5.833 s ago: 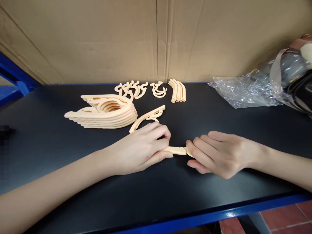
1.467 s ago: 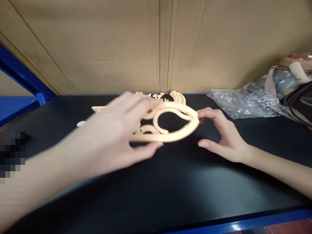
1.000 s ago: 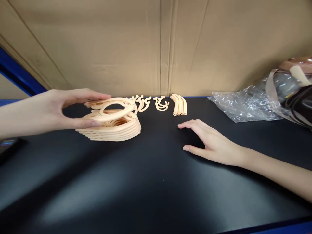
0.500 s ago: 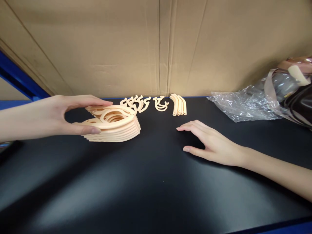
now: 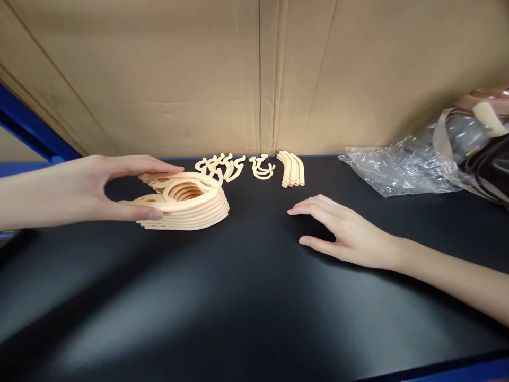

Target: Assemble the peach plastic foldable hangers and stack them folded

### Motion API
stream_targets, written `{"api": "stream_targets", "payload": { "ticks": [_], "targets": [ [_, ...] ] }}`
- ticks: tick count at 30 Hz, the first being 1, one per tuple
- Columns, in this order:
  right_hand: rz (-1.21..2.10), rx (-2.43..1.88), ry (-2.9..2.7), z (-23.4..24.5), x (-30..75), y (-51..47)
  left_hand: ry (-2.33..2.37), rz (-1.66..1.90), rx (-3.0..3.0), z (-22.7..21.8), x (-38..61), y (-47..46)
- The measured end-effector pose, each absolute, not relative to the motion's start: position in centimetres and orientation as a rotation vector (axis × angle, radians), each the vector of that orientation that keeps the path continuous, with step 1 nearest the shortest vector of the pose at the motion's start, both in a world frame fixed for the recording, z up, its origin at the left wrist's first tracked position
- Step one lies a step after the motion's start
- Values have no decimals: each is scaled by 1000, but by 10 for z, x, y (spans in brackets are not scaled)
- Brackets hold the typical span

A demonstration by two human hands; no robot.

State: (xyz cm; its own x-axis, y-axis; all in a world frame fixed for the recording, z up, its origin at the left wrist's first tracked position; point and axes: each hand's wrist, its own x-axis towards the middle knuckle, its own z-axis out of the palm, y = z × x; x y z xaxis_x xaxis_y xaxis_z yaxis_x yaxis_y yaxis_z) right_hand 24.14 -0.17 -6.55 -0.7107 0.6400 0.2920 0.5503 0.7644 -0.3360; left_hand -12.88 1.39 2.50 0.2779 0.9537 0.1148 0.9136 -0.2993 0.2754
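Note:
My left hand (image 5: 107, 187) reaches in from the left and pinches the top peach plastic hanger of a stack of folded hangers (image 5: 191, 209), thumb below and fingers above its left end. The top hanger lies on the stack. My right hand (image 5: 342, 233) rests on the black table (image 5: 246, 297) to the right, fingers spread and slightly curled, holding nothing. Behind the stack lie several small peach hooks (image 5: 222, 167), a couple more hooks (image 5: 262, 168) and a row of curved peach bars (image 5: 292, 168).
A cardboard wall (image 5: 254, 74) closes off the back of the table. A crumpled clear plastic bag (image 5: 397, 167) and a dark bundle wrapped in tape (image 5: 477, 138) lie at the right. A blue frame beam (image 5: 27, 124) runs along the left.
The assembled hanger went from both hands to my left hand, which carried it left and lowered it onto the stack. My right hand let go and settled on the table.

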Motion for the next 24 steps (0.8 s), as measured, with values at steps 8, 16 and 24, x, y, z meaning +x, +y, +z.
{"api": "stream_targets", "payload": {
  "ticks": [8,16,24],
  "targets": [
    [322,-910,-2579,-65,241,-2,1745,368,2416,24,-131,15],
    [310,-911,-2590,-65,241,-3,1772,327,2428,23,-135,17],
    [305,-911,-2599,-65,241,-2,1901,259,2367,13,-152,36]
  ]
}}
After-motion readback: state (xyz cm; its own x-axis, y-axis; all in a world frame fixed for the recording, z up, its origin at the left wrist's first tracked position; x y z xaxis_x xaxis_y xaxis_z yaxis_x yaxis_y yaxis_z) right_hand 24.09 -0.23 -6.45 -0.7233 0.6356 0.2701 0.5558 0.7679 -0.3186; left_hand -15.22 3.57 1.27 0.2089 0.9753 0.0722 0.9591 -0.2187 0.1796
